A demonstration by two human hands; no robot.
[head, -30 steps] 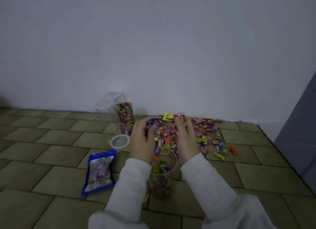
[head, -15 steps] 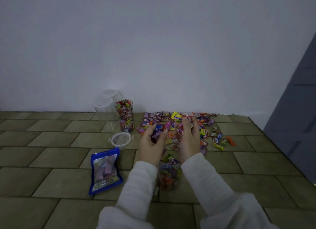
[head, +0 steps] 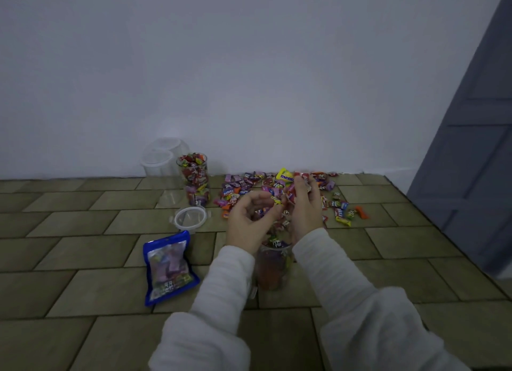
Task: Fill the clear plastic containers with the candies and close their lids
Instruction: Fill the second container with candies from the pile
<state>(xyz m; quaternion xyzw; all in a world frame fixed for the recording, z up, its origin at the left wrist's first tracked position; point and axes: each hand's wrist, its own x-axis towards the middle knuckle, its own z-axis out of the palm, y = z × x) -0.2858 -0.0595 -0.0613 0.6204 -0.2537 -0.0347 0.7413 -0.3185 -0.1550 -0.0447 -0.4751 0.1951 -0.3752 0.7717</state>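
A plain pale wall (head: 249, 74) fills the upper half of the view and meets a floor of olive-brown rectangular tiles (head: 83, 259) along a straight edge; a grey-blue panelled door (head: 476, 149) closes off the right side. The floor is bare to the far left, across the near foreground, and to the right between the sweets and the door. A loose spread of wrapped candies in many colours (head: 243, 189) lies against the base of the wall, its right edge trailing out to an orange piece. Left of it, a tall clear plastic container filled with candies (head: 194, 179) stands upright and lidless, with two empty clear tubs (head: 159, 160) just behind it at the wall. A blue-edged clear candy pouch (head: 169, 268) lies flat nearer the person, and a round clear lid with white rim (head: 190, 218) rests on the tiles between the pouch and the filled container. A second clear container partly filled with candies (head: 273, 268) stands between the two white sleeves. Above its mouth, the left hand (head: 249, 221) is half curled, fingertips pinching small candies, and the right hand (head: 304, 207) stands edge-on, fingers closed on a few wrapped pieces; the hands are close together but apart.
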